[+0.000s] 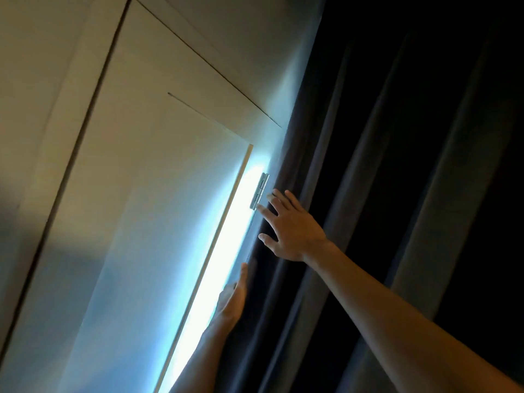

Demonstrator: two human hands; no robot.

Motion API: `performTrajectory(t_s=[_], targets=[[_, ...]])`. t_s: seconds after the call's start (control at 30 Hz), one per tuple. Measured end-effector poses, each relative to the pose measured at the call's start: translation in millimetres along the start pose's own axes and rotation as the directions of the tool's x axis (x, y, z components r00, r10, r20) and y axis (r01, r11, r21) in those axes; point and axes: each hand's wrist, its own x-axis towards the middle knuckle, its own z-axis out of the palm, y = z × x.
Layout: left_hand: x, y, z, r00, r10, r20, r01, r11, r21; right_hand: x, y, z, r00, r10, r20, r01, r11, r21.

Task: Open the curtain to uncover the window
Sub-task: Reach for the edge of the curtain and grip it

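A dark pleated curtain (pixel 382 165) hangs over the right half of the head view. Along its left edge a narrow bright strip of window (pixel 226 245) shows, with a metal hinge (pixel 259 191) near its top. My right hand (pixel 289 228) lies flat on the curtain's left edge just below the hinge, fingers spread. My left hand (pixel 232 299) is lower, edge-on, fingers straight, reaching in at the curtain's edge beside the lit strip. Neither hand visibly grips the fabric.
A pale wall panel (pixel 141 194) with thin seams fills the left side and borders the window strip. The view is tilted, so the strip runs diagonally from lower left to upper right.
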Motion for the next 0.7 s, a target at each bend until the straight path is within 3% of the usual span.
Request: performTrajectory(t_s=[0.1, 0.27, 0.5, 0.7], targets=[[-11, -1, 8, 0.992, 0.077, 0.102, -0.069, 0.995, -0.074, 3, 1, 0, 1.000, -0.011, 0.012, 0.011, 1.000, 0.000], [-32, 2, 12, 0.986, 0.017, 0.164, 0.000, 0.995, -0.104, 1, 6, -2, 0.998, -0.035, 0.050, 0.040, 0.995, -0.096], [-52, 5, 6, 0.998, 0.037, 0.056, -0.029, 0.989, -0.143, -3, 7, -20, 0.997, -0.068, 0.044, 0.075, 0.979, -0.191], [-68, 5, -3, 0.989, 0.083, -0.119, -0.079, 0.996, 0.039, 0, 0, -44, 0.994, -0.089, 0.059, 0.099, 0.977, -0.190]])
